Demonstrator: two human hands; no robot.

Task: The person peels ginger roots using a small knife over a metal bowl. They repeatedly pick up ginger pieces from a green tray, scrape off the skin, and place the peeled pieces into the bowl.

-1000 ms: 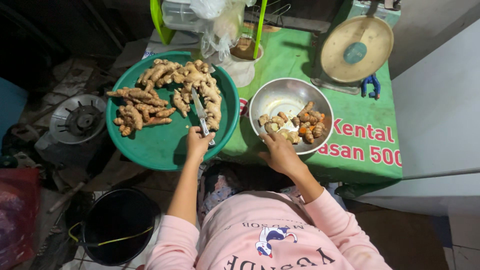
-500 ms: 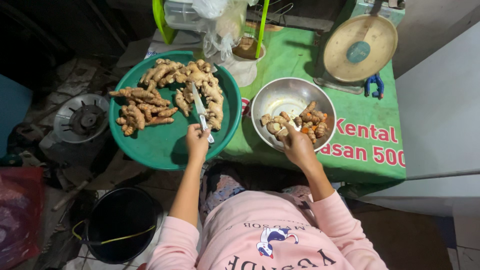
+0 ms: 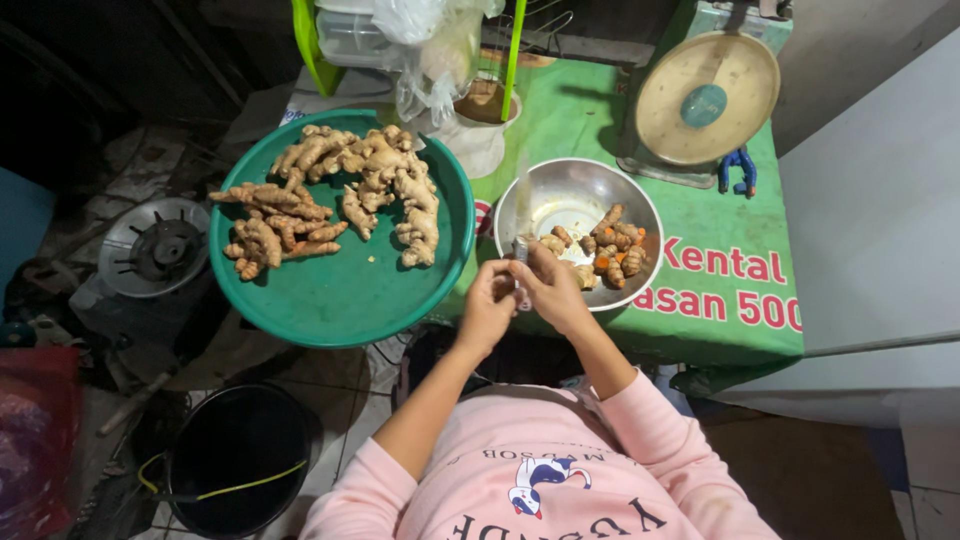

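Observation:
My left hand [image 3: 487, 305] and my right hand [image 3: 553, 290] meet at the near left rim of a steel bowl [image 3: 560, 195]. The left hand grips a knife [image 3: 521, 248] whose blade points up over the bowl's edge. The fingers of my right hand close on a small root piece, mostly hidden behind them. Several small brown and orange roots [image 3: 612, 248] lie in the bowl. To the left, a round green tray [image 3: 340, 310] carries a pile of pale ginger roots [image 3: 380, 180].
A weighing scale with a round pan [image 3: 705, 100] stands at the back right on the green table cover [image 3: 720, 320]. Plastic bags [image 3: 430, 40] and a white cup are behind the tray. Below, on the floor, are a black bucket [image 3: 235, 455] and a stove burner [image 3: 160, 245].
My left hand lifted the knife off the green tray and carried it right to the bowl. My right hand drew a root piece from the bowl toward it.

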